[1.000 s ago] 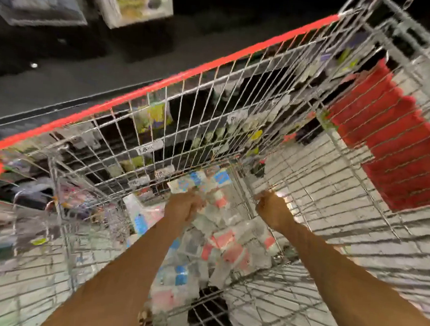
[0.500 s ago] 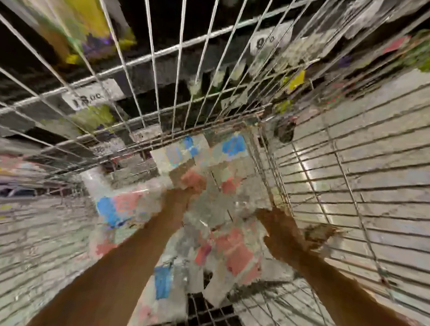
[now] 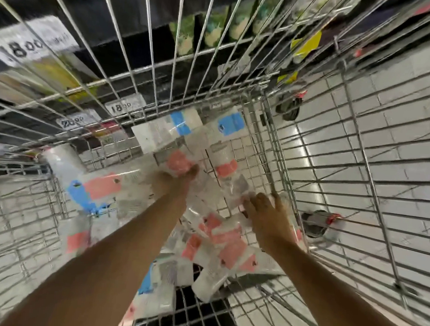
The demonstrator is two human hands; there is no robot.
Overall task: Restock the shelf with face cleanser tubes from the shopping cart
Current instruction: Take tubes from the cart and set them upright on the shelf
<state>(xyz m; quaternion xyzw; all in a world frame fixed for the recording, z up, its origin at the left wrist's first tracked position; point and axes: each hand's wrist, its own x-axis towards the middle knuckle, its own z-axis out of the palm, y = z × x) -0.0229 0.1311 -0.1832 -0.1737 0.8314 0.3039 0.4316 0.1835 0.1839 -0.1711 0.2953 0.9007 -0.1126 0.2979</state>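
I look down into a wire shopping cart (image 3: 269, 151). Its floor holds several clear-wrapped packs of white face cleanser tubes (image 3: 218, 240) with pink and blue labels. My left hand (image 3: 173, 185) reaches to the middle of the pile, fingers curled around a wrapped pack with a pink label (image 3: 180, 164). My right hand (image 3: 264, 213) lies with spread fingers on a clear-wrapped pack (image 3: 232, 190) by the cart's right wall, thumb near the wire. The image is blurred, so finger contact is hard to read.
Beyond the cart's front wall stand dark shelves with price tags (image 3: 122, 106) and green-and-white products (image 3: 211, 31). White tiled floor (image 3: 391, 125) shows through the right wall, along with two cart wheels (image 3: 290, 109). A white roll-shaped pack (image 3: 62, 161) leans in the left corner.
My head has dropped closer into the cart and the view has steadied. Both hands have pushed deeper into the pile; the left has taken hold of the pink-labelled pack, and the right has spread its fingers.
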